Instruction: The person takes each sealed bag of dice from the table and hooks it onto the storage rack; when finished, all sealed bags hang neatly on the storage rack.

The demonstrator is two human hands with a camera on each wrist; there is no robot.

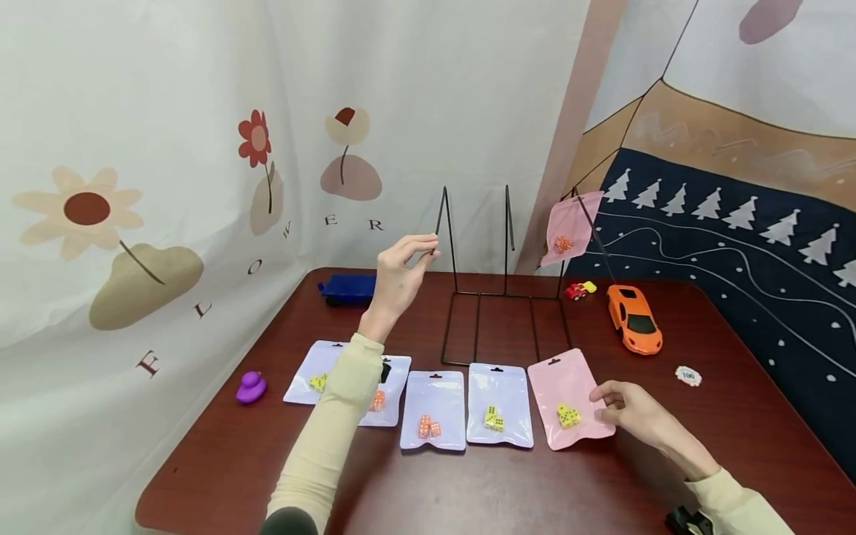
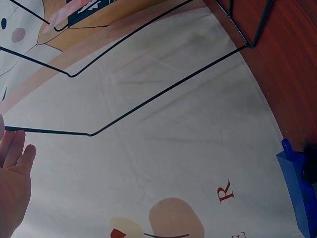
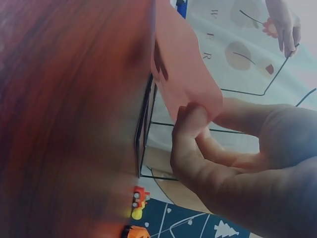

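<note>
My left hand is raised at the left prong of a black wire rack, pinching the prong's front end between thumb and fingers. In the left wrist view, the fingertips meet the end of that wire. Low on the right, my right hand pinches the side edge of a pink zip pouch holding yellow dice. The right wrist view shows the pouch bent up at the pinched edge. Another pink pouch, with orange dice, hangs from the rack's right prong.
Several pale lilac pouches with dice lie in a row left of the pink one. Around them are a purple duck, a blue toy trailer, an orange toy car, a small red toy car and a poker chip.
</note>
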